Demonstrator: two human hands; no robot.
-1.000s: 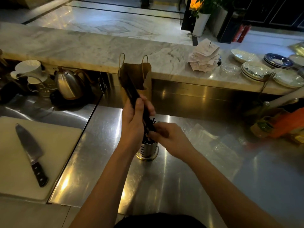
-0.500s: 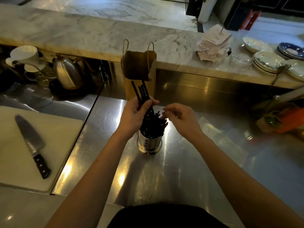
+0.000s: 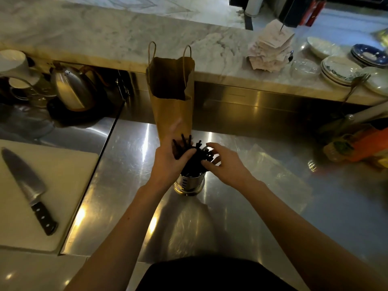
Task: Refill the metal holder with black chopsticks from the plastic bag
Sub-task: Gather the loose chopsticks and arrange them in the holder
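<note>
A slotted metal holder (image 3: 189, 184) stands on the steel counter (image 3: 241, 206), with a bundle of black chopsticks (image 3: 194, 157) upright inside it. My left hand (image 3: 168, 162) wraps the bundle from the left, thumb across it, with a few tips sticking up above my fingers. My right hand (image 3: 223, 164) rests on the chopstick tops from the right, fingers spread and touching them. A clear plastic bag (image 3: 270, 162) lies flat on the counter to the right of the holder.
A brown paper bag (image 3: 172, 97) stands right behind the holder. A white cutting board (image 3: 63, 185) with a knife (image 3: 29, 190) lies at the left. A kettle (image 3: 70, 89) stands back left; stacked plates (image 3: 344, 68) and a paper pile (image 3: 270, 49) sit on the marble ledge. Orange packaging (image 3: 365, 148) is far right.
The chopsticks in my left hand have sunk lower into the holder. My right hand has come in onto their tops.
</note>
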